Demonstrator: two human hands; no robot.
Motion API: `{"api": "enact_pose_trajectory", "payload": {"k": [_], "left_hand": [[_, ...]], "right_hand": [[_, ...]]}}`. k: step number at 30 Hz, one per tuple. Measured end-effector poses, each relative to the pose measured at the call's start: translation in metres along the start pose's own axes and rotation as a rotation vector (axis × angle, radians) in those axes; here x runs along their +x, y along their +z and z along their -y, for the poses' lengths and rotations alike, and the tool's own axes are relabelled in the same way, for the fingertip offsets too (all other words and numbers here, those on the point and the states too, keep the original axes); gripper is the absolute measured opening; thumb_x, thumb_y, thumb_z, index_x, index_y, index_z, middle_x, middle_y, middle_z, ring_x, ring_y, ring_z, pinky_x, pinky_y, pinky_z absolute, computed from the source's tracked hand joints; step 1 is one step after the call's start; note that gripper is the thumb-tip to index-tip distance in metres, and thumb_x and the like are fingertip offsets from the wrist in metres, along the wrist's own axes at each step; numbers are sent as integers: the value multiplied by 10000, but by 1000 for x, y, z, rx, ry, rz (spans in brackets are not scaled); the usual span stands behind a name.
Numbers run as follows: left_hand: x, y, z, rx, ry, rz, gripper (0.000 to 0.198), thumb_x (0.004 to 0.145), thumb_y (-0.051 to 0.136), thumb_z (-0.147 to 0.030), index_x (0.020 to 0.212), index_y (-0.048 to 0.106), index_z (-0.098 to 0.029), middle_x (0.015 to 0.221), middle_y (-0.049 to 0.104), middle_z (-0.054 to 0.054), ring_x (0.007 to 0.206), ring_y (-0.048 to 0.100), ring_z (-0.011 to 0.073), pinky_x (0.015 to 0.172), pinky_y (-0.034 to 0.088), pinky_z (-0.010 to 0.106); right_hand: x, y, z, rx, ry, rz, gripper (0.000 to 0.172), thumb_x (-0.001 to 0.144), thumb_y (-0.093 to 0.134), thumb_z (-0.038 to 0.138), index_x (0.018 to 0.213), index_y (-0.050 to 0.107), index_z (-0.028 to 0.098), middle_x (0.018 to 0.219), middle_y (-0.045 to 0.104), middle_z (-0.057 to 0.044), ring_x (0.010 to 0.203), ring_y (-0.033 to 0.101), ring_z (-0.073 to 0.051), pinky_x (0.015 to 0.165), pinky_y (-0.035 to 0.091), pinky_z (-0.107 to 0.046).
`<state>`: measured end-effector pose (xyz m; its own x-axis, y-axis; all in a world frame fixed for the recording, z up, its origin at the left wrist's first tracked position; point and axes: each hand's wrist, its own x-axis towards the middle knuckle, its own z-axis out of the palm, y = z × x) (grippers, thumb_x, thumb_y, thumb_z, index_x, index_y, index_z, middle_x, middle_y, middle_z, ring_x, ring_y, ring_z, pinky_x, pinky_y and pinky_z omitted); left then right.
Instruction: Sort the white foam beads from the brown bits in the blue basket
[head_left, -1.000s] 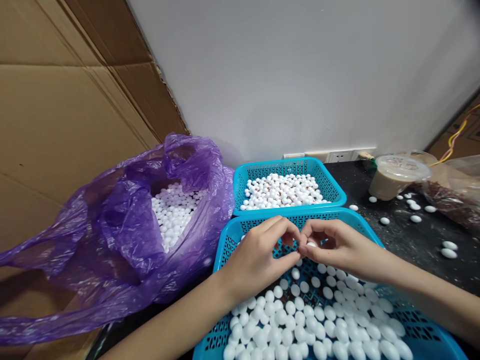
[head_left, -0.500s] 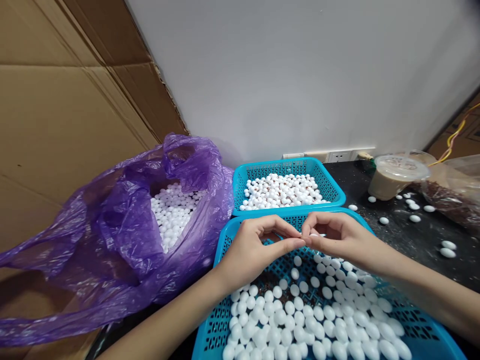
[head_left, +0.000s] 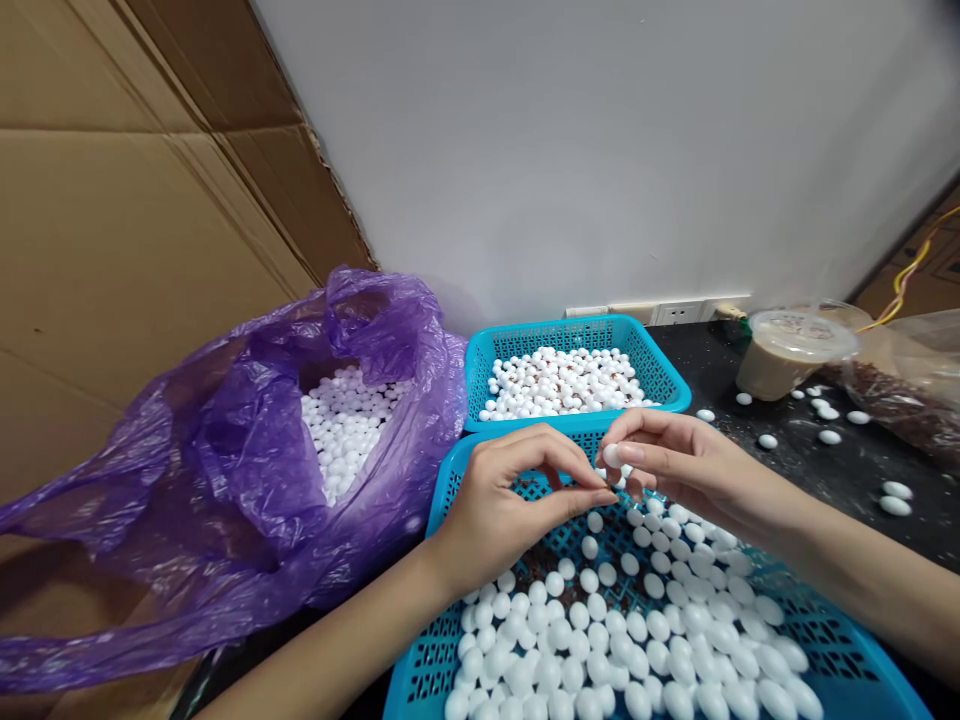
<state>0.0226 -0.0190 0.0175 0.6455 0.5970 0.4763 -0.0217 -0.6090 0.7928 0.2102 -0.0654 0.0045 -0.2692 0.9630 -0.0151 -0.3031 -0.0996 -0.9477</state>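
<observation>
Head view: right hand (head_left: 686, 465) with fingers clamping white foam bead (head_left: 613, 456) above near blue basket (head_left: 448, 495); left hand (head_left: 506, 510) with fingers pinching together just beside it, on something too small to tell. Speckled black worktop (head_left: 840, 490) carrying far blue basket (head_left: 577, 338) at 12 o'clock, lidded cup (head_left: 787, 355) at 1 o'clock; purple plastic bag (head_left: 247, 470) sagging at 9 o'clock against cardboard sheet (head_left: 150, 250); white wall (head_left: 600, 150) rising behind.

A white foam ball (head_left: 612, 456) is pinched just above a heap of others (head_left: 637, 620); a tiny dark bit (head_left: 604, 491), hard to make out, sits near it
</observation>
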Motion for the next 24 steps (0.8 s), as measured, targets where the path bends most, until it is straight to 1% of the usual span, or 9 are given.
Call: {"api": "enact_pose_trajectory", "payload": {"k": [5, 13, 18, 24], "left_hand": [[1, -1, 0, 41, 25, -11, 107, 678, 729, -116, 726, 650, -171, 748, 620, -3, 706, 588, 95, 649, 483, 210], [0, -1, 0, 75, 26, -13, 75, 694, 723, -162, 719, 653, -177, 768, 604, 8, 712, 578, 106, 656, 484, 232], [0, 0, 0, 86, 30, -19, 79, 690, 725, -155, 712, 652, -174, 762, 594, 4, 699, 574, 97, 648, 477, 220], [0, 0, 1, 109, 31, -22, 80, 695, 724, -175, 710, 646, -171, 753, 598, 8, 700, 572, 104, 649, 474, 229]], "right_hand": [[-1, -1, -2, -10, -6, -1, 97, 759, 679, 276, 776, 661, 183, 778, 612, -11, 668, 538, -92, 628, 454, -217], [-2, -2, -2, -20, 49, -4, 113, 749, 687, 296, 776, 667, 188, 801, 644, -26, 703, 583, -111, 646, 485, -231], [-1, -2, -3, -8, 66, 8, 101, 751, 690, 288, 781, 670, 194, 808, 662, -20, 710, 596, -102, 664, 485, -227], [-2, -4, -5, -21, 69, 15, 90, 754, 687, 287, 800, 679, 210, 808, 676, -9, 721, 607, -102, 680, 483, -234]]}}
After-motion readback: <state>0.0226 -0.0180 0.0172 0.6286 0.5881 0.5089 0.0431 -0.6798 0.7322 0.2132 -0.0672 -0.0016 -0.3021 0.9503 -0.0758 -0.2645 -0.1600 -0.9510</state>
